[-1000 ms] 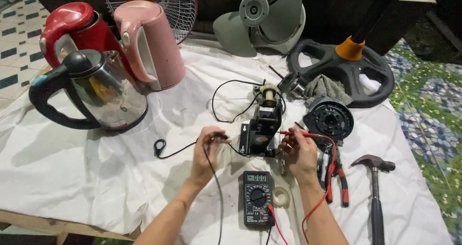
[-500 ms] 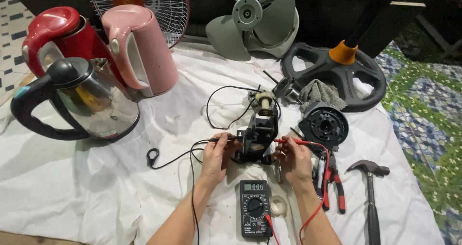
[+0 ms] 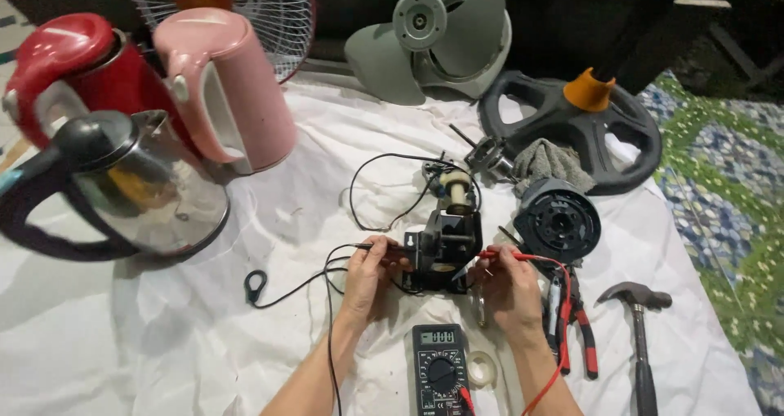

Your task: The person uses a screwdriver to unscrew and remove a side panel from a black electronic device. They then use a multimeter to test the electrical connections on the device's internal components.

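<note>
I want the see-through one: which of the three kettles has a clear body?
The kettle with the black handle and lid, standing frontmost at far left. The pink kettle and red kettle behind it are opaque.

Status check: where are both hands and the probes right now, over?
Left hand pinches black probe against motor. Right hand presses red probe from the other side. Multimeter below; pliers beside right hand.

Open white cloth [image 3: 147,342] fills the lower left of the frame and gives clear passage. Upper left is blocked by three kettles [image 3: 139,195]. Right of centre, the pliers [image 3: 576,326], hammer [image 3: 641,334] and black round housing [image 3: 558,220] crowd the approach. The multimeter [image 3: 441,371] occupies bottom centre.
</note>
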